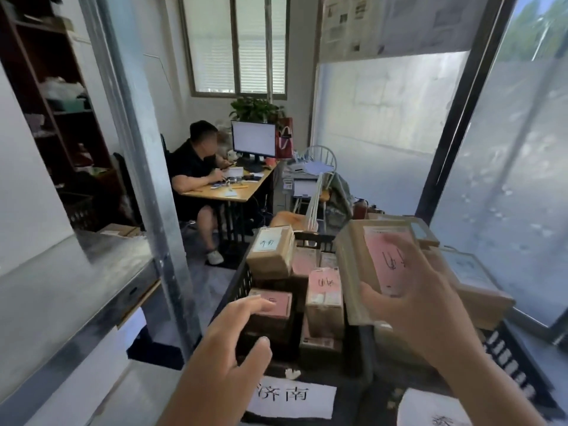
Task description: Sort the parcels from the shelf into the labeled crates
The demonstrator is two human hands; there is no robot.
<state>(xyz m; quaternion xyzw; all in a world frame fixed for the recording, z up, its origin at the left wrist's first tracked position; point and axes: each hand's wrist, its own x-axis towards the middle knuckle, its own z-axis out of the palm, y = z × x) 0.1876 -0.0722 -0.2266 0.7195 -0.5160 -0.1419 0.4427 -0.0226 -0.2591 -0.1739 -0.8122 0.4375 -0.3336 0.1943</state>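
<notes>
Nearest the camera, two bare forearms reach forward over two dark slatted crates. On the front rim of the left crate (242,284) sits a white paper label (292,398) with two printed characters; the right crate (510,361) carries another white label (430,410), only partly in view. The left hand (227,342) hovers above the left crate's near edge, its grip loose, fingers relaxed and slightly spread, holding nothing. The right hand (427,305) has its grip on a brown cardboard parcel (359,265) with a pink handwritten label, thumb on the near face and blurred fingers over the top, held tilted above the gap between the two crates. Below, the left crate is packed with more boxes (325,296), several with pink labels, and one brown box (270,252) with a white label stands highest at the back. The right crate holds larger flat parcels (473,281). A metal shelf (76,272) and its upright post run along the left. Farther back, a seated person (196,176) works at a table (233,189) with a monitor (254,139), under a window (236,44).
</notes>
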